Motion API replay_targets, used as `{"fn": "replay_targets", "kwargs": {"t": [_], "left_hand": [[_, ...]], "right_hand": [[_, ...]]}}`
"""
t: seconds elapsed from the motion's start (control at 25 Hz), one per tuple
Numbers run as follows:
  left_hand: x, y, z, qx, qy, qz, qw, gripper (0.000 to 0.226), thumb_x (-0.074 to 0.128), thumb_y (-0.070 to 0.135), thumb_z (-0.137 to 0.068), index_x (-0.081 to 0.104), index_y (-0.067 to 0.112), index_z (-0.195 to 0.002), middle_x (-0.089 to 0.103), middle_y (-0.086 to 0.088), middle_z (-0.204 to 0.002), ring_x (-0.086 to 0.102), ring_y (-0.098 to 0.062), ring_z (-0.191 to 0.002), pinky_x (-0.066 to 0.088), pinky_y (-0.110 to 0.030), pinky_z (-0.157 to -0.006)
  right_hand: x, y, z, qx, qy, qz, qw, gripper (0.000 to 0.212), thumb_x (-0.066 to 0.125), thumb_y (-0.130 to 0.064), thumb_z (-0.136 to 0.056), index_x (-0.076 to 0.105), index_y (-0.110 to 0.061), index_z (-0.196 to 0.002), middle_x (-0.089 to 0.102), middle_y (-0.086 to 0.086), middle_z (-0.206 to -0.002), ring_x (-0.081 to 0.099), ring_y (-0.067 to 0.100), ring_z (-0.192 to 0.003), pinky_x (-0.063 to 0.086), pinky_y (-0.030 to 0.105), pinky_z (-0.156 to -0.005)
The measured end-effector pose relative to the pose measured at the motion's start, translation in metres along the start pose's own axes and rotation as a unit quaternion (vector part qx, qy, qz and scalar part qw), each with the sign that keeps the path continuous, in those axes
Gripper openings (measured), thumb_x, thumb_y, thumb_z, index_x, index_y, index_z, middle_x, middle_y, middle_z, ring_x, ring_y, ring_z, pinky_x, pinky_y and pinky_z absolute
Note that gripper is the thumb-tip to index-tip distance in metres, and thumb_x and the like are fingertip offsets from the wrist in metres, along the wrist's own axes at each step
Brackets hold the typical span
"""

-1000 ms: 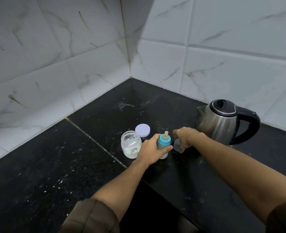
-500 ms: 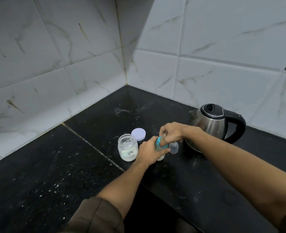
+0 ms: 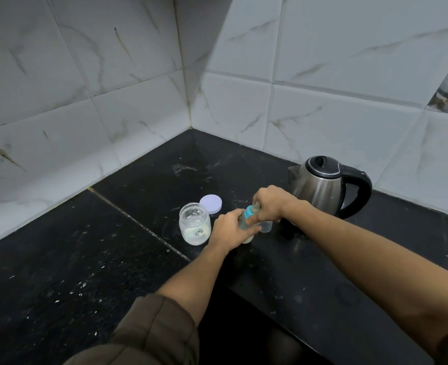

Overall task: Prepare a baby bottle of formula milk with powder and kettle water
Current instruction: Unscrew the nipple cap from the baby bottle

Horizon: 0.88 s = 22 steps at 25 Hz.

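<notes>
A small baby bottle (image 3: 246, 227) with a blue collar (image 3: 248, 212) stands on the black counter (image 3: 112, 259), tilted a little. My left hand (image 3: 229, 229) is wrapped around its body. My right hand (image 3: 269, 204) grips the teat and collar from above. A clear bottle cap (image 3: 266, 226) lies on the counter right beside the bottle, under my right hand. To the left stands an open glass jar (image 3: 194, 227) with white powder at the bottom; its lilac lid (image 3: 211, 204) lies flat behind it. A steel kettle (image 3: 323, 184) with a black handle stands at the right, lid closed.
White marbled wall tiles (image 3: 138, 88) meet in a corner behind the counter. A seam (image 3: 138, 222) runs diagonally across the counter left of the jar. The counter's front edge drops to a dark gap (image 3: 244, 325) between my arms.
My right hand let go of the clear cap, leaving it beside the bottle, and moved up onto the bottle's teat and collar. My left hand kept its hold on the bottle.
</notes>
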<state>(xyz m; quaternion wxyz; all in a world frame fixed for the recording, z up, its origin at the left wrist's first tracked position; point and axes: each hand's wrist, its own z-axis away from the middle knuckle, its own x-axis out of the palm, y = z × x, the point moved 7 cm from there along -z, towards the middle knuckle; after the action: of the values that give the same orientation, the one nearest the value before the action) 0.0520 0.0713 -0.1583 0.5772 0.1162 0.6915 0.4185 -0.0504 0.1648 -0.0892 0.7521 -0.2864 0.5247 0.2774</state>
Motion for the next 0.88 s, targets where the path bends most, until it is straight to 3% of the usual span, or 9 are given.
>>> {"fn": "replay_targets", "kwargs": {"t": [0.12, 0.24, 0.36, 0.48, 0.56, 0.64, 0.68, 0.8, 0.88], "left_hand": [[0.006, 0.002, -0.002, 0.008, -0.020, 0.007, 1.000, 0.053, 0.080, 0.065, -0.072, 0.072, 0.033, -0.114, 0.075, 0.012, -0.094, 0.069, -0.010, -0.093, 0.058, -0.034, -0.085], [0.012, -0.002, -0.004, 0.015, -0.044, 0.021, 0.999, 0.053, 0.082, 0.061, -0.070, 0.073, 0.032, -0.113, 0.077, 0.013, -0.096, 0.071, -0.007, -0.096, 0.059, -0.037, -0.090], [0.013, -0.014, -0.005, 0.005, -0.042, 0.041, 0.998, 0.061, 0.083, 0.064, -0.065, 0.073, 0.031, -0.115, 0.078, 0.015, -0.098, 0.073, -0.002, -0.097, 0.059, -0.037, -0.093], [0.012, -0.018, -0.007, -0.006, -0.043, 0.053, 0.998, 0.060, 0.086, 0.065, -0.063, 0.072, 0.032, -0.111, 0.078, 0.017, -0.097, 0.073, -0.001, -0.095, 0.060, -0.036, -0.091], [0.010, -0.017, -0.007, -0.016, -0.034, 0.049, 0.998, 0.056, 0.085, 0.066, -0.062, 0.070, 0.033, -0.105, 0.076, 0.016, -0.093, 0.072, -0.004, -0.092, 0.060, -0.036, -0.088], [0.010, -0.015, -0.005, -0.018, -0.032, 0.037, 0.999, 0.049, 0.086, 0.062, -0.065, 0.068, 0.034, -0.101, 0.074, 0.014, -0.090, 0.071, -0.009, -0.093, 0.059, -0.033, -0.084], [0.010, -0.014, -0.005, -0.017, -0.033, 0.031, 0.999, 0.049, 0.086, 0.061, -0.066, 0.068, 0.035, -0.103, 0.073, 0.014, -0.091, 0.070, -0.010, -0.095, 0.058, -0.033, -0.085], [0.010, -0.013, -0.004, -0.010, -0.039, 0.025, 0.999, 0.064, 0.084, 0.065, -0.062, 0.069, 0.035, -0.117, 0.075, 0.015, -0.100, 0.069, -0.007, -0.100, 0.058, -0.035, -0.092], [0.009, -0.013, -0.003, -0.008, -0.041, 0.023, 0.999, 0.068, 0.083, 0.066, -0.062, 0.068, 0.035, -0.121, 0.076, 0.014, -0.103, 0.070, -0.008, -0.102, 0.058, -0.036, -0.094]], "right_hand": [[0.000, -0.003, -0.001, -0.028, 0.001, 0.031, 0.999, 0.050, 0.082, -0.063, -0.071, 0.076, -0.021, -0.099, 0.076, -0.001, -0.089, 0.072, 0.019, -0.080, 0.063, 0.041, -0.077], [-0.003, -0.012, 0.004, -0.093, -0.007, 0.099, 0.991, 0.041, 0.084, -0.040, -0.073, 0.074, -0.032, -0.112, 0.069, -0.008, -0.108, 0.066, 0.020, -0.099, 0.060, 0.041, -0.081], [0.006, -0.018, 0.006, -0.155, -0.023, 0.128, 0.979, 0.062, 0.081, -0.022, -0.075, 0.064, -0.041, -0.131, 0.059, -0.012, -0.123, 0.061, 0.018, -0.112, 0.057, 0.040, -0.083], [0.007, -0.015, 0.006, -0.135, -0.013, 0.087, 0.987, 0.081, 0.083, -0.034, -0.075, 0.045, -0.037, -0.147, 0.054, -0.010, -0.126, 0.059, 0.016, -0.113, 0.057, 0.043, -0.090], [0.002, -0.011, 0.004, -0.078, 0.004, 0.050, 0.996, 0.071, 0.080, -0.053, -0.076, 0.055, -0.028, -0.138, 0.058, -0.010, -0.114, 0.061, 0.018, -0.107, 0.056, 0.040, -0.089], [-0.002, -0.005, 0.003, -0.027, 0.019, 0.030, 0.999, 0.056, 0.075, -0.069, -0.075, 0.068, -0.026, -0.110, 0.066, -0.010, -0.098, 0.065, 0.019, -0.095, 0.057, 0.038, -0.080], [-0.003, -0.005, 0.004, -0.022, 0.017, 0.016, 0.999, 0.049, 0.076, -0.068, -0.075, 0.069, -0.026, -0.099, 0.068, -0.008, -0.092, 0.066, 0.019, -0.090, 0.057, 0.037, -0.077], [0.001, -0.014, 0.007, -0.081, -0.028, -0.007, 0.996, 0.030, 0.084, -0.032, -0.078, 0.071, -0.028, -0.106, 0.064, -0.008, -0.101, 0.063, 0.019, -0.098, 0.056, 0.037, -0.083], [0.000, -0.023, 0.012, -0.120, -0.046, -0.003, 0.992, 0.046, 0.079, -0.015, -0.077, 0.068, -0.027, -0.121, 0.056, -0.004, -0.115, 0.060, 0.020, -0.108, 0.055, 0.039, -0.091]]}}
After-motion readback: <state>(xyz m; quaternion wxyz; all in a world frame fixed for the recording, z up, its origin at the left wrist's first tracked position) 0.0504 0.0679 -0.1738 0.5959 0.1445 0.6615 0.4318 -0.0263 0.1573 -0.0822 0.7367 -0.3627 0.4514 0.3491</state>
